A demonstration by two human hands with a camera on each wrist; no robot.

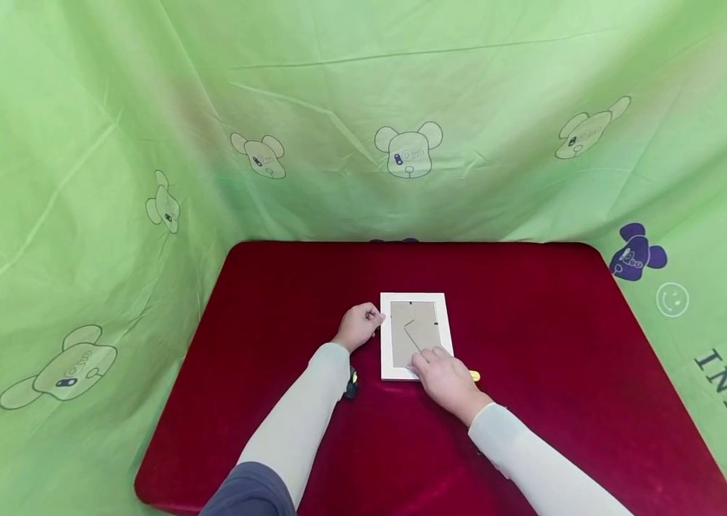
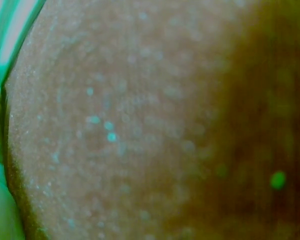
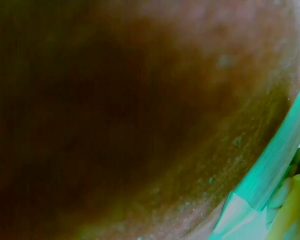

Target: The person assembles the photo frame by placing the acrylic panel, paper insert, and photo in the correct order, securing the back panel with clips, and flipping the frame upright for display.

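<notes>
Green fabric backdrop with printed bear heads (image 1: 466, 72) around dark-red plush surface (image 1: 531, 308). White rectangular picture frame (image 1: 386, 351), grey-brown backing board (image 1: 424, 335) facing up: between both grips. Left grip (image 1: 358, 326): fingers bent, fingertips at adjacent frame edge; cannot tell whether pinching it. Right grip (image 1: 445, 376): over frame's near right corner, fingers curled round yellow round-ended object (image 1: 475, 375), end protruding at outer side. Thin bent grey rod (image 1: 412, 338): over backing board, ahead of right fingertips. Small black-and-yellow object (image 1: 352, 383): just beside left wrist.
</notes>
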